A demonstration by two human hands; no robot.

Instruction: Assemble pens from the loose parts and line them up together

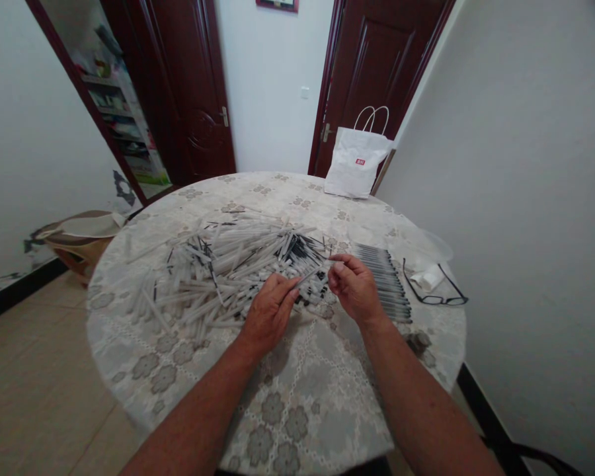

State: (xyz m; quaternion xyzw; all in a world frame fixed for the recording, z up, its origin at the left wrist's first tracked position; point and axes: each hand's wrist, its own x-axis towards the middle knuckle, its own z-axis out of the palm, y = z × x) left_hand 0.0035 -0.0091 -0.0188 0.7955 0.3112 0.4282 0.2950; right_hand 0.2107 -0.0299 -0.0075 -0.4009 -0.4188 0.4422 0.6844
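Note:
My left hand (270, 311) is closed around a slim greyish pen barrel (307, 276), which points up and right toward my other hand. Across from it, my right hand (356, 289) is pinched, with a thin dark piece like a pen refill at its fingertips; its far end is hard to make out. Beyond both hands spreads a large heap of whitish pen barrels (233, 248). Dark refills (300, 248) lie bunched on the heap, and small black-and-white pen parts sit just behind my left hand. Right of my right hand, finished-looking pens (384, 277) lie side by side in a row.
The round table (178, 403) has a patterned cloth. Black-framed glasses (441, 300) and a white roll (429, 277) lie at the right, near clear plastic (421, 241). A white paper bag (357, 162) stands at the back edge. A small dark object (419, 342) sits by my right forearm.

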